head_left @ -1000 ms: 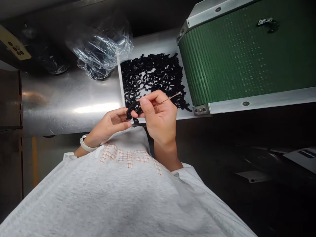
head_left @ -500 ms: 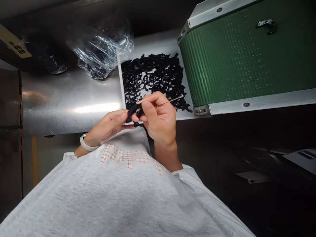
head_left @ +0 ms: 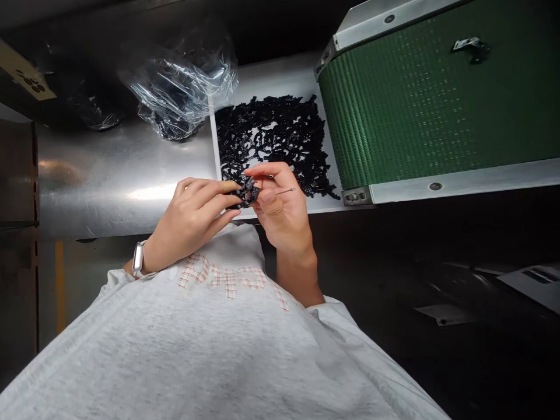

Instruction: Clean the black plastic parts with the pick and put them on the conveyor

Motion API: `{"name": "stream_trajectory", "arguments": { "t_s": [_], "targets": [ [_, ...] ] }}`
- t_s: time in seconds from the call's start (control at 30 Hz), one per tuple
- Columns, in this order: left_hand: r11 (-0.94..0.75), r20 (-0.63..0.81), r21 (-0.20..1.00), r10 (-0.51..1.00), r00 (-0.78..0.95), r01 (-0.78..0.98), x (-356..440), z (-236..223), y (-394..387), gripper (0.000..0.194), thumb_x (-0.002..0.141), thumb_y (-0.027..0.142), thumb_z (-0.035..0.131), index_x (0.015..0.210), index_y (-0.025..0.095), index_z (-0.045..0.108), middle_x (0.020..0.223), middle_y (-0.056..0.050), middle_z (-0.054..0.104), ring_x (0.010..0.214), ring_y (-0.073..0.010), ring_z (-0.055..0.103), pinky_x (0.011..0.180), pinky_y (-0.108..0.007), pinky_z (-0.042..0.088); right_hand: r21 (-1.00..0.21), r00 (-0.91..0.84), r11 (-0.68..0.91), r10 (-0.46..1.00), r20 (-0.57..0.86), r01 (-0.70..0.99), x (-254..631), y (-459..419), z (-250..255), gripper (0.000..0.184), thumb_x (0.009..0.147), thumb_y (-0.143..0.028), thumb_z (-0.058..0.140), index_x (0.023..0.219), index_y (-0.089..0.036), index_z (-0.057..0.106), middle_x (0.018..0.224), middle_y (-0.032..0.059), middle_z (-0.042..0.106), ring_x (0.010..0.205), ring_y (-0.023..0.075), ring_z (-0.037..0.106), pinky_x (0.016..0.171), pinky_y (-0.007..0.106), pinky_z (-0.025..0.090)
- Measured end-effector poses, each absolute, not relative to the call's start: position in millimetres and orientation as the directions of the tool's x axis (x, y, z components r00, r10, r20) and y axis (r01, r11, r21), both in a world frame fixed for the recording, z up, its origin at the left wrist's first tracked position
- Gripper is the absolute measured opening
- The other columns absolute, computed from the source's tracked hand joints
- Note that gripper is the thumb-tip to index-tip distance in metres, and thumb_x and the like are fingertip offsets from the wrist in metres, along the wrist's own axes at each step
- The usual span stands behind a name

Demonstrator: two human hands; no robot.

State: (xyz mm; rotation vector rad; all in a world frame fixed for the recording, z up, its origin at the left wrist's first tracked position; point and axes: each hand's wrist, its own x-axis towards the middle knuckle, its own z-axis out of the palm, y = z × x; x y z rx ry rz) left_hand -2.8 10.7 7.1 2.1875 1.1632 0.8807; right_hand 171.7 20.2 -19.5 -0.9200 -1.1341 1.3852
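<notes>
My left hand (head_left: 190, 213), its back turned up, grips a small black plastic part (head_left: 247, 194) of irregular shape between its fingers. My right hand (head_left: 286, 213) meets that part from the other side, thumb close against it and index finger arched over it. Out of the right hand's grip sticks a thin metal rod (head_left: 286, 191), pointing right; its other end is hidden. Just beyond my hands, many similar black parts (head_left: 280, 125) lie spread in a white tray (head_left: 326, 202).
Right of the tray stands a conveyor with a green belt (head_left: 394, 105) and metal side rails; one black part (head_left: 471, 46) lies on it. Clear plastic bags (head_left: 179, 93) with dark contents sit at the back left on the metal table (head_left: 109, 175).
My left hand has rolled over, from thumb up to back up, and the black part has turned with it. The right index finger has lifted, and less of the rod sticks out.
</notes>
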Motion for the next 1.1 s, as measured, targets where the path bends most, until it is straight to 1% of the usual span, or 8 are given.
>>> {"name": "stream_trajectory", "arguments": {
  "t_s": [0.2,0.37,0.47,0.53,0.6,0.77,0.93,1.1],
  "targets": [
    [-0.595,0.346,0.518,0.803,0.486,0.615,-2.6,8.0,13.1,0.013,0.096,0.028,0.061,0.1,0.025,0.073,0.115,-0.009,0.078,0.103,-0.0282,0.065,0.092,-0.045,0.041,-0.982,-0.118,0.038,0.991,0.06,-0.184,168.7,23.0,-13.9,0.036,0.089,-0.06,0.068,0.088,-0.025,0.059,0.069,-0.0048,0.052,0.056,0.0101,0.045,0.052,0.026,0.039],
    [-0.545,0.332,0.657,0.829,0.449,0.521,-6.4,11.1,14.1,0.012,0.093,0.029,0.065,0.102,0.027,0.073,0.128,-0.009,0.073,0.113,-0.0271,0.064,0.099,-0.045,0.046,-0.981,-0.077,0.048,0.995,0.063,-0.188,168.5,21.1,-17.3,0.033,0.091,-0.058,0.066,0.087,-0.026,0.058,0.067,-0.0054,0.048,0.053,0.0102,0.037,0.05,0.026,0.033],
    [-0.43,0.345,0.817,0.898,0.272,0.385,-7.4,4.1,12.4,0.023,0.089,0.033,0.072,0.112,0.028,0.07,0.129,-0.008,0.068,0.115,-0.0248,0.064,0.101,-0.042,0.048,-0.976,-0.004,0.083,0.996,0.085,-0.201,169.0,19.0,-20.2,0.026,0.093,-0.053,0.066,0.089,-0.027,0.061,0.071,-0.0042,0.047,0.055,0.011,0.036,0.05,0.027,0.03],
    [-0.293,0.266,0.93,0.953,0.144,0.223,-6.0,-3.8,11.1,0.029,0.09,0.037,0.072,0.117,0.027,0.067,0.122,-0.007,0.069,0.105,-0.0204,0.067,0.096,-0.038,0.05,-0.973,0.048,0.117,0.993,0.109,-0.199,168.7,18.3,-21.5,0.023,0.094,-0.051,0.066,0.089,-0.028,0.062,0.076,-0.003,0.049,0.059,0.0119,0.04,0.052,0.027,0.034],
    [-0.109,0.103,0.993,0.986,0.132,0.038,-2.8,-11.0,10.3,0.03,0.091,0.043,0.07,0.114,0.024,0.067,0.108,-0.005,0.071,0.093,-0.0164,0.068,0.088,-0.033,0.052,-0.974,0.081,0.135,0.989,0.122,-0.182,167.4,18.0,-22.5,0.023,0.095,-0.051,0.064,0.09,-0.029,0.062,0.081,-0.0018,0.051,0.064,0.0129,0.045,0.056,0.028,0.04],
    [0.247,-0.173,0.942,0.938,0.302,-0.228,8.1,-15.7,10.7,0.039,0.081,0.054,0.078,0.098,0.021,0.071,0.084,-0.001,0.072,0.079,-0.0138,0.066,0.08,-0.031,0.052,-0.973,0.085,0.157,0.986,0.144,-0.172,160.5,16.8,-25.3,0.022,0.096,-0.051,0.06,0.093,-0.029,0.06,0.085,-0.0016,0.053,0.067,0.0133,0.051,0.063,0.029,0.046],
    [0.287,-0.206,0.904,0.942,0.265,-0.316,13.2,-14.8,10.0,0.035,0.071,0.051,0.087,0.088,0.022,0.074,0.095,-0.001,0.075,0.083,-0.0131,0.068,0.087,-0.032,0.053,-0.972,0.046,0.119,0.993,0.112,-0.204,155.3,13.4,-27.9,0.024,0.097,-0.053,0.058,0.097,-0.03,0.058,0.084,-0.0018,0.054,0.07,0.0139,0.056,0.066,0.029,0.05],
    [0.244,-0.159,0.919,0.948,0.275,-0.309,9.7,-20.4,8.0,0.027,0.078,0.047,0.083,0.094,0.026,0.078,0.1,0.0,0.075,0.093,-0.0134,0.068,0.088,-0.027,0.053,-0.959,0.058,0.122,0.992,0.111,-0.256,155.6,12.0,-27.6,0.02,0.096,-0.049,0.063,0.095,-0.028,0.061,0.081,-0.0024,0.054,0.068,0.0117,0.053,0.064,0.026,0.047]
  ]
}}
